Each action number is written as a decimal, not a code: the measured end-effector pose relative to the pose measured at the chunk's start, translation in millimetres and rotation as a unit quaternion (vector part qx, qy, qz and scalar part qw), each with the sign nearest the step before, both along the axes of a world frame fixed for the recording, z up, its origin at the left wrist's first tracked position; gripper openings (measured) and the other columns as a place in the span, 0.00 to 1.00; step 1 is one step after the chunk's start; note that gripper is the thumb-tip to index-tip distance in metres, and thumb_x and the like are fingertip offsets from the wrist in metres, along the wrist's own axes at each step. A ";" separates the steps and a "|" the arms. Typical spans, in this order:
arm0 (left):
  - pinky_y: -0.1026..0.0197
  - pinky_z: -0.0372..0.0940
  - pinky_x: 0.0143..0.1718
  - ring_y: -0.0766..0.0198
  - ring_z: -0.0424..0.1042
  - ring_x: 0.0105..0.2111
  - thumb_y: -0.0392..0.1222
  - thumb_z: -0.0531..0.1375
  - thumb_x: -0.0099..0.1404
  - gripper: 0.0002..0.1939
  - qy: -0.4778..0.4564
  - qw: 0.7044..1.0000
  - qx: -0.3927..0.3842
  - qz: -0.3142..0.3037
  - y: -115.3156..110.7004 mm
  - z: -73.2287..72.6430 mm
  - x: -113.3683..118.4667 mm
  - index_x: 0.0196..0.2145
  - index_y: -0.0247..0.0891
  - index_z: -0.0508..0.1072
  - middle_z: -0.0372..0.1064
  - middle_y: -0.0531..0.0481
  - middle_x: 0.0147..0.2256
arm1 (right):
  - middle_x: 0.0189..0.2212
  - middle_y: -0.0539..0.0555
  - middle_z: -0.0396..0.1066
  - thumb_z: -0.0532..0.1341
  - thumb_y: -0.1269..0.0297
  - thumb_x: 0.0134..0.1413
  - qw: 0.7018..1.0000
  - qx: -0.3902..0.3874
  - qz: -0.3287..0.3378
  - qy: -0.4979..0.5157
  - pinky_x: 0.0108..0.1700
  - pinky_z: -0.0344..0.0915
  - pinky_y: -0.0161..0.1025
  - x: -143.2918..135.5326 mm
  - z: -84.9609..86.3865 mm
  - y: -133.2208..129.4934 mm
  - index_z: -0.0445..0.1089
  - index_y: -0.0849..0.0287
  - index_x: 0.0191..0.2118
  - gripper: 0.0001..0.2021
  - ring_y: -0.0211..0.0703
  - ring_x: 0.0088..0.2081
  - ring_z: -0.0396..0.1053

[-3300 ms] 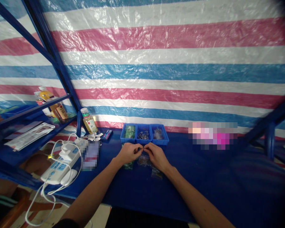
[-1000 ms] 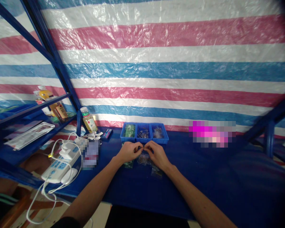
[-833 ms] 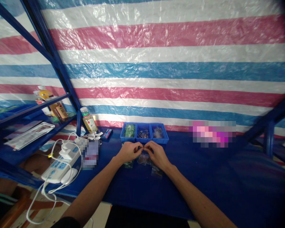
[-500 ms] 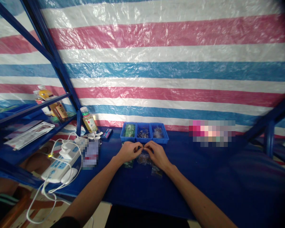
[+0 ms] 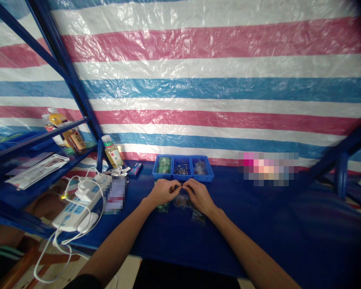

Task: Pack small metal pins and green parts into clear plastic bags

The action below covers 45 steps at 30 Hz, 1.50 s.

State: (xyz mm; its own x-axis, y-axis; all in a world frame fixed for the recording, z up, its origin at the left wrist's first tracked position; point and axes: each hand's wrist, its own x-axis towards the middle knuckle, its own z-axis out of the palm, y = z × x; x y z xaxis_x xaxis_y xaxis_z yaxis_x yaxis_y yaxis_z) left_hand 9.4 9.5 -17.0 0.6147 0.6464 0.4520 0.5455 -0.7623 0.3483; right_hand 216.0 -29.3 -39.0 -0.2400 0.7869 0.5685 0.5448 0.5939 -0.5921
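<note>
My left hand [image 5: 165, 190] and my right hand [image 5: 197, 193] meet fingertip to fingertip above the blue table, both closed in a pinch. Between them is a small dark piece, too small to name. Just beyond stand three joined blue bins: the left bin [image 5: 154, 175] holds green packets, the middle bin [image 5: 177, 176] several thin metal pins, the right bin [image 5: 209, 176] clear plastic bits. Under and beside my hands lie a green packet [image 5: 163, 207], a clear bag with brownish contents [image 5: 182, 201] and another clear bag [image 5: 198, 217] with small dark pieces.
A white power strip [image 5: 75, 210] with tangled cables lies at the left, near a bottle [image 5: 112, 152] and a small blue box [image 5: 135, 169]. A blue metal shelf [image 5: 78, 158] borders the table there. Striped plastic sheeting [image 5: 213, 92] hangs behind.
Almost nothing differs. Both hands keep the same pinch at the same place, with only a slight shift of the fingertips.
</note>
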 end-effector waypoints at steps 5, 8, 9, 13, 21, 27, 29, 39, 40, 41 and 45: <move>0.66 0.56 0.29 0.69 0.66 0.21 0.44 0.58 0.70 0.09 -0.002 1.000 -0.001 -0.004 0.2 -0.8 0.3 0.38 0.39 0.78 0.66 0.57 0.20 | 0.35 0.54 0.73 0.53 0.66 0.70 1.000 -0.010 0.007 -0.002 0.44 0.66 0.41 -0.5 1.2 -1.1 0.70 0.54 0.37 0.10 0.46 0.38 0.72; 0.66 0.55 0.28 0.69 0.65 0.21 0.43 0.58 0.70 0.08 0.002 1.000 -0.003 0.002 0.7 -0.3 -0.3 0.37 0.39 0.77 0.65 0.57 0.20 | 0.37 0.54 0.72 0.55 0.66 0.68 1.000 -0.009 0.005 0.009 0.42 0.66 0.40 -1.7 2.4 -2.2 0.69 0.54 0.44 0.06 0.45 0.37 0.71; 0.66 0.55 0.28 0.69 0.65 0.20 0.43 0.58 0.70 0.08 0.003 1.000 -0.004 0.004 0.8 -0.1 -0.6 0.37 0.39 0.77 0.65 0.57 0.20 | 0.37 0.54 0.72 0.56 0.67 0.67 1.000 -0.008 0.002 0.011 0.41 0.66 0.40 -2.1 2.8 -2.5 0.69 0.54 0.45 0.06 0.45 0.36 0.70; 0.66 0.55 0.28 0.69 0.65 0.21 0.43 0.58 0.71 0.09 0.008 1.000 -0.006 0.007 0.8 1.2 -1.0 0.38 0.39 0.77 0.65 0.57 0.20 | 0.34 0.52 0.70 0.56 0.68 0.65 1.000 0.002 -0.003 0.007 0.37 0.63 0.38 -3.6 5.0 -3.6 0.68 0.54 0.41 0.04 0.43 0.32 0.68; 0.66 0.56 0.29 0.68 0.69 0.23 0.48 0.57 0.72 0.13 -0.028 0.996 -0.013 0.080 1.7 5.9 -1.9 0.40 0.40 0.79 0.70 0.55 0.22 | 0.33 0.53 0.69 0.52 0.68 0.68 0.999 0.024 -0.024 0.036 0.40 0.63 0.38 -2.9 11.6 -5.6 0.67 0.55 0.38 0.08 0.44 0.34 0.68; 0.66 0.56 0.29 0.68 0.68 0.23 0.48 0.55 0.73 0.15 -0.043 0.991 -0.017 0.128 4.1 9.3 -5.6 0.39 0.40 0.79 0.70 0.55 0.21 | 0.33 0.53 0.69 0.52 0.70 0.66 0.997 0.019 -0.040 0.058 0.37 0.62 0.37 -0.4 12.8 -5.6 0.71 0.56 0.39 0.10 0.43 0.33 0.67; 0.66 0.56 0.29 0.68 0.68 0.23 0.48 0.55 0.73 0.15 -0.045 0.992 -0.017 0.120 3.2 9.0 -5.1 0.39 0.40 0.79 0.70 0.55 0.22 | 0.31 0.52 0.68 0.54 0.71 0.63 0.996 0.010 -0.048 0.068 0.34 0.61 0.37 -0.6 13.0 -6.4 0.72 0.56 0.38 0.09 0.41 0.30 0.66; 0.67 0.56 0.28 0.68 0.68 0.22 0.47 0.56 0.73 0.13 -0.048 0.996 -0.025 0.074 1.2 8.5 -2.2 0.42 0.39 0.79 0.70 0.55 0.22 | 0.47 0.58 0.75 0.57 0.67 0.63 0.989 -0.014 -0.071 0.127 0.38 0.71 0.40 2.9 9.2 1.6 0.75 0.55 0.52 0.15 0.44 0.35 0.74; 0.67 0.57 0.28 0.68 0.68 0.22 0.47 0.56 0.73 0.13 -0.049 0.996 -0.027 0.073 1.3 8.8 -2.3 0.42 0.39 0.79 0.70 0.55 0.22 | 0.54 0.59 0.73 0.56 0.67 0.63 0.989 -0.021 -0.059 0.133 0.39 0.72 0.41 3.5 7.8 3.3 0.73 0.54 0.56 0.18 0.44 0.38 0.75; 0.67 0.57 0.28 0.68 0.68 0.23 0.47 0.56 0.73 0.13 -0.049 0.996 -0.028 0.072 1.5 9.1 -2.5 0.42 0.39 0.79 0.70 0.55 0.22 | 0.58 0.59 0.69 0.56 0.68 0.62 0.989 -0.029 -0.047 0.138 0.40 0.73 0.41 4.0 6.4 4.7 0.71 0.53 0.59 0.20 0.45 0.40 0.76; 0.67 0.57 0.28 0.68 0.69 0.23 0.46 0.56 0.73 0.13 -0.045 0.996 -0.032 0.070 2.1 8.8 -2.9 0.42 0.39 0.79 0.71 0.55 0.22 | 0.63 0.58 0.65 0.55 0.69 0.62 0.988 -0.048 -0.039 0.144 0.40 0.75 0.41 4.3 1.5 7.5 0.71 0.52 0.59 0.21 0.45 0.42 0.77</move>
State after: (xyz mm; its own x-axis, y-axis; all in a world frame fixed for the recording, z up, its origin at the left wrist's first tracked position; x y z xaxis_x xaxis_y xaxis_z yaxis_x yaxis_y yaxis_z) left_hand 6.4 11.6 -8.3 0.4761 0.7520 0.4558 0.6093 -0.6558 0.4457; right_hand 220.2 -21.7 -37.5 -0.0149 0.8501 0.5264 0.3873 0.4902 -0.7808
